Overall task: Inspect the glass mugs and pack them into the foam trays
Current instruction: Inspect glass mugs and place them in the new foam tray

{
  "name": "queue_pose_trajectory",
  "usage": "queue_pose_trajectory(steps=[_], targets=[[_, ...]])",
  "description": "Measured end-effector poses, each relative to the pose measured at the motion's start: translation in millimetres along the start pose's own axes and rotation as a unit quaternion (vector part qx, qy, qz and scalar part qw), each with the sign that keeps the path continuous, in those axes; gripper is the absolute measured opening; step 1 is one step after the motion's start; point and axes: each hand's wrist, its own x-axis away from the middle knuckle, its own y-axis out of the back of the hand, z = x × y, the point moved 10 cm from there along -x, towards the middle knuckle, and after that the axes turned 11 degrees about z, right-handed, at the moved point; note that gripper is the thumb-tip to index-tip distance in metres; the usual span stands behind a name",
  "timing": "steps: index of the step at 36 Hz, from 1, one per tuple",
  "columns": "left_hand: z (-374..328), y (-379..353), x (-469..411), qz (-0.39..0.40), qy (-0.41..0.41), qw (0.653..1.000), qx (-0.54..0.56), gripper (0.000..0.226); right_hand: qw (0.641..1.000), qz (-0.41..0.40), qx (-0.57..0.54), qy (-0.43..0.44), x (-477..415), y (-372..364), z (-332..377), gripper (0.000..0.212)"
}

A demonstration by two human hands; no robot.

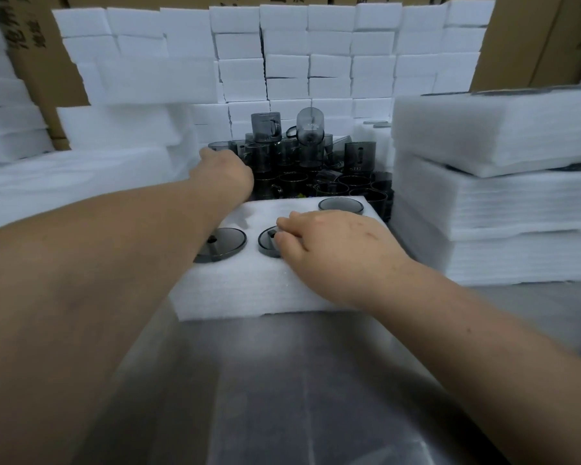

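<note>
Our left hand (pixel 227 172) reaches forward past the far left corner of the foam tray (pixel 249 286) and into the pile of smoky grey glass mugs (pixel 316 162) heaped just behind it. We see only the back of this hand; its fingers are hidden among the glasses, so we cannot tell whether they are spread or closed on a mug.

Our right hand (pixel 332 243) lies palm down on the top of the tray. Its fingers (pixel 284 245) are bent and held close together, their tips on the right edge of the middle mug (pixel 267 243), which sits sunk in the pocket at the front centre of the tray. We cannot tell whether they pinch the rim or only press on it.

Two more mugs sit in the same tray: the front-left mug (pixel 220 245) in the pocket just beside the middle one, partly covered by our left forearm, and the back-right mug (pixel 340 205) in the far right pocket, apart from our right hand. Only the dark round top of each shows above the white foam.

The tray rests on a dull steel tabletop (pixel 282 380), its near edge facing us. To the right stands a stack of foam trays (pixel 497 196), taller than the one we work on and close beside the pile. Layers of foam sheet (pixel 64 182) lie to the left. Behind the pile rises a wall of white foam blocks (pixel 282 55), with brown cardboard cartons (pixel 524 45) at its sides.
</note>
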Motion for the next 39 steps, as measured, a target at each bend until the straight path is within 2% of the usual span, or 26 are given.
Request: queue_pose_trajectory(steps=[6, 11, 14, 18, 23, 28, 31, 35, 39], targets=[[-3.9, 24.6, 11.9, -0.034, -0.015, 0.996, 0.084, 0.033, 1.0, -0.003, -0.01, -0.001, 0.0, 0.6, -1.2, 0.04], [-6.3, 50.4, 35.4, -0.045, -0.03, 0.97, 0.238, 0.037, 1.0, 0.002, -0.021, -0.001, 1.8, 0.4, -1.9, 0.041], [-12.1, 56.0, 67.9, -0.048, -0.076, 0.932, 0.352, 0.016, 1.0, 0.001, -0.028, -0.006, 1.6, 0.1, -5.1, 0.047], [-10.1, 58.0, 113.9, -0.047, -0.116, 0.872, 0.474, 0.017, 0.998, -0.003, -0.06, -0.015, 0.0, -0.4, -9.0, 0.07], [1.8, 48.2, 143.6, -0.027, -0.112, 0.802, 0.586, 0.015, 0.995, -0.04, -0.092, -0.015, 1.7, 4.2, -11.6, 0.088], [-2.0, 47.4, 147.9, 0.001, -0.141, 0.773, 0.619, 0.01, 0.99, -0.062, -0.125, -0.007, 3.1, 8.4, -13.2, 0.1], [-5.8, 41.5, 148.3, 0.036, -0.159, 0.771, 0.615, 0.023, 0.988, -0.075, -0.132, -0.007, 3.7, 9.4, -14.6, 0.102], [-5.2, 39.5, 149.2, 0.048, -0.165, 0.768, 0.616, 0.024, 0.988, -0.074, -0.133, -0.01, 2.5, 7.8, -16.5, 0.099], [-8.0, 39.5, 150.4, 0.056, -0.173, 0.774, 0.607, 0.011, 0.989, -0.073, -0.125, -0.015, 2.5, 7.5, -18.4, 0.088]])
